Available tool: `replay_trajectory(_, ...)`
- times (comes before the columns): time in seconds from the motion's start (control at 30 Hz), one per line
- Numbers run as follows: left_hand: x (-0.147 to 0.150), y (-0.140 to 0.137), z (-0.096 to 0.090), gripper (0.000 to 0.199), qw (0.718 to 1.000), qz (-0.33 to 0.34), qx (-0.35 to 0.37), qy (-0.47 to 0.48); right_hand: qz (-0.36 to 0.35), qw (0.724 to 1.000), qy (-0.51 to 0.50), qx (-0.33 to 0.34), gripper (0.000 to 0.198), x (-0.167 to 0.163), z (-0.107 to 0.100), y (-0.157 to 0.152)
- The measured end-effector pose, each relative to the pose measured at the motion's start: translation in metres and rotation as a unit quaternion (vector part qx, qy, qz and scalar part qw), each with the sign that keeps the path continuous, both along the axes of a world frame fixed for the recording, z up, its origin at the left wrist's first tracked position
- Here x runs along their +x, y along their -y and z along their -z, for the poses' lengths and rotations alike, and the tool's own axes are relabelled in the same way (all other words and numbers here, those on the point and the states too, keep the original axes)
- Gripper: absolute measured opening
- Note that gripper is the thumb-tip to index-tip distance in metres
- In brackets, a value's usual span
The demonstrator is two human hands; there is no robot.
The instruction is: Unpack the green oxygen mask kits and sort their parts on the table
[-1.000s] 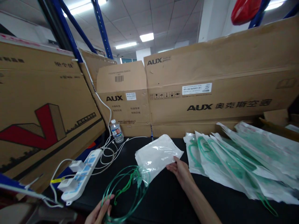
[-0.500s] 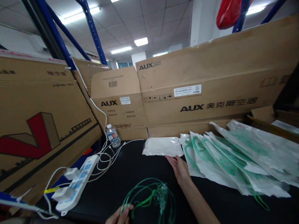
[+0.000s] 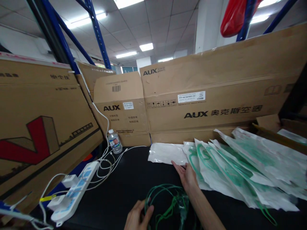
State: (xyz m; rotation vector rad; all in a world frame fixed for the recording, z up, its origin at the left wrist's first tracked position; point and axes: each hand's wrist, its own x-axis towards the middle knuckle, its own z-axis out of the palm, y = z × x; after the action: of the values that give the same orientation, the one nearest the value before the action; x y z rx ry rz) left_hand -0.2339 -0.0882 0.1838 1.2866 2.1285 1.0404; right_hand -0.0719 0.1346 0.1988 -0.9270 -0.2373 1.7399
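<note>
My left hand (image 3: pixel 139 214), at the bottom middle, has its thumb and fingers closed on a loose coil of thin green tubing (image 3: pixel 160 188). A brighter green strap (image 3: pixel 168 211) and a crumpled clear plastic part (image 3: pixel 182 204) hang within that coil. My right hand (image 3: pixel 186 175) reaches forward, fingers stretched out and apart, its fingertips at the near edge of a flat white packet (image 3: pixel 168 153). Just right of this hand, several white-and-clear pouches (image 3: pixel 225 172) with green tubing inside lie overlapped in a fan.
A white power strip (image 3: pixel 76 191) with plugs and tangled white cables (image 3: pixel 105 172) lies left on the black tabletop (image 3: pixel 115 198). A water bottle (image 3: pixel 115 142) stands at the back. Cardboard panels (image 3: pixel 168 124) wall the back, and another cardboard panel (image 3: pixel 64 105) stands left.
My left hand has moved right and slightly up with the green tubing coil, closer to my right forearm. My right hand stays at the white packet's edge. The view has shifted a little.
</note>
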Motion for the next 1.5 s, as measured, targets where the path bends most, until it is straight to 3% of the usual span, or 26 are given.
replay_trajectory(0.2,0.001,-0.008,-0.008,0.053,0.999,0.022,-0.006,-0.031,-0.099,0.991,0.073,0.061,0.03,0.018,-0.009,0.011)
replay_trajectory(0.37,-0.007,-0.012,-0.029,0.049,0.997,-0.019,0.007,-0.071,-0.16,0.944,0.222,0.186,0.04,0.047,-0.008,0.039)
replay_trajectory(0.5,-0.014,-0.043,-0.042,0.047,0.984,-0.029,0.057,-0.167,-0.127,0.852,0.4,0.312,0.047,0.084,0.001,0.056)
replay_trajectory(0.6,-0.014,-0.082,-0.044,0.051,0.967,0.048,0.015,-0.251,-0.103,0.765,0.513,0.376,0.05,0.104,0.014,0.061)
replay_trajectory(0.7,-0.009,-0.12,-0.04,0.053,0.955,0.115,-0.019,-0.272,-0.091,0.687,0.598,0.404,0.048,0.111,0.027,0.059)
replay_trajectory(0.8,0.0,-0.145,-0.036,0.046,0.945,0.166,-0.034,-0.279,-0.069,0.63,0.653,0.414,0.044,0.112,0.035,0.05)
replay_trajectory(0.9,0.01,-0.156,-0.035,0.043,0.936,0.194,-0.044,-0.292,-0.04,0.594,0.683,0.424,0.042,0.116,0.036,0.039)
replay_trajectory(1.1,0.028,-0.167,-0.031,0.042,0.926,0.22,-0.046,-0.305,-0.005,0.564,0.692,0.45,0.045,0.125,0.029,0.024)
replay_trajectory(1.3,0.03,-0.183,-0.033,0.04,0.931,0.233,-0.015,-0.281,-0.049,0.551,0.695,0.459,0.043,0.124,0.025,0.041)
replay_trajectory(1.4,0.028,-0.166,-0.045,0.041,0.943,0.213,0.021,-0.255,-0.054,0.555,0.684,0.47,0.044,0.134,0.019,0.071)
replay_trajectory(1.5,0.035,-0.12,-0.06,0.039,0.958,0.16,0.068,-0.227,-0.041,0.582,0.638,0.502,0.036,0.145,0.012,0.104)
